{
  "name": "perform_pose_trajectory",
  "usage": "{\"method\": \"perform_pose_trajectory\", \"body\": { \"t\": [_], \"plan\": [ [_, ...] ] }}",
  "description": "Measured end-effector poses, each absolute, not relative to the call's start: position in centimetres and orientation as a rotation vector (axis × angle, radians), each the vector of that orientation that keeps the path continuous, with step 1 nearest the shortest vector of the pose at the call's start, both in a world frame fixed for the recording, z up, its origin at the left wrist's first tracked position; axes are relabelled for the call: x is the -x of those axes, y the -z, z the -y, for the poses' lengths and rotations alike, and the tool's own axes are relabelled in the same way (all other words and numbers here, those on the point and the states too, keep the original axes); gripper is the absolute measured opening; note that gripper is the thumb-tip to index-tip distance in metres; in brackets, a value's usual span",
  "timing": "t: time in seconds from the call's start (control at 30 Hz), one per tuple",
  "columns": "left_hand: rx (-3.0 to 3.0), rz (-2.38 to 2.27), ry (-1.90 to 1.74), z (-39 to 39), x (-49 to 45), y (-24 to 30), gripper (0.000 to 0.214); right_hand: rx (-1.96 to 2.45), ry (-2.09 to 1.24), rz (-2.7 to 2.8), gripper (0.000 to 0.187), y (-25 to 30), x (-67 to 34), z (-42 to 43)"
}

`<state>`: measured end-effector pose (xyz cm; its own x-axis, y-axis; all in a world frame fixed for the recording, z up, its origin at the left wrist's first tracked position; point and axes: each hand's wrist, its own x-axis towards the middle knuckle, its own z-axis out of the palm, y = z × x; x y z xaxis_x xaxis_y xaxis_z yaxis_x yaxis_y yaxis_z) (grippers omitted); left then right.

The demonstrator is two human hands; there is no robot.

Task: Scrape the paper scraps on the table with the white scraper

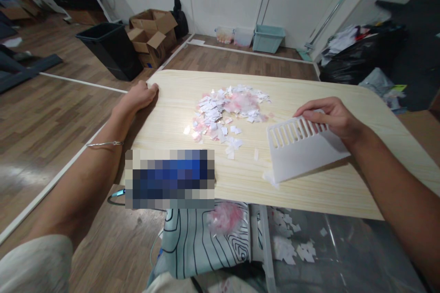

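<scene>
My right hand (332,116) grips a thin white slotted panel (302,160) by its far edge, thumb and fingers over the row of slots. The panel stands tilted over the right part of the light wooden table (343,96). At the table's far left edge, my left hand (142,95) is closed around the rim. Between the hands lies a loose pile of small white and pink paper pieces (213,109), with stray bits towards me. A white scrap (271,177) lies by the panel's lower left corner.
A blurred-out blue object (170,176) lies at the near left edge, a cable beside it. Pink fluff (225,217) rests on patterned cloth over my lap. A clear bin (330,256) with white pieces stands below right. Beyond are a black bin (113,50) and cardboard boxes (151,36).
</scene>
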<state>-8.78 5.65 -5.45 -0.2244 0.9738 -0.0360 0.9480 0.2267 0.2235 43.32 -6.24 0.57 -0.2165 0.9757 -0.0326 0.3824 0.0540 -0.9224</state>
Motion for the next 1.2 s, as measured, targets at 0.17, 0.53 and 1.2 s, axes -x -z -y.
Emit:
{"method": "perform_pose_trajectory", "body": {
  "t": [0.17,0.53,1.2],
  "plan": [
    [-1.776,-2.334,-0.19,-5.2,8.2,4.9,0.076,1.438,-1.266,1.849,0.035,-0.8,-43.5,6.3],
    [-1.767,-2.31,-0.216,-5.1,8.0,4.5,0.071,1.336,-1.257,1.754,0.027,-0.4,-44.1,6.2],
    [-1.748,-2.34,-0.172,-4.7,7.3,4.0,0.07,1.312,-1.325,1.602,0.022,-0.6,-43.4,6.5]
  ]
}}
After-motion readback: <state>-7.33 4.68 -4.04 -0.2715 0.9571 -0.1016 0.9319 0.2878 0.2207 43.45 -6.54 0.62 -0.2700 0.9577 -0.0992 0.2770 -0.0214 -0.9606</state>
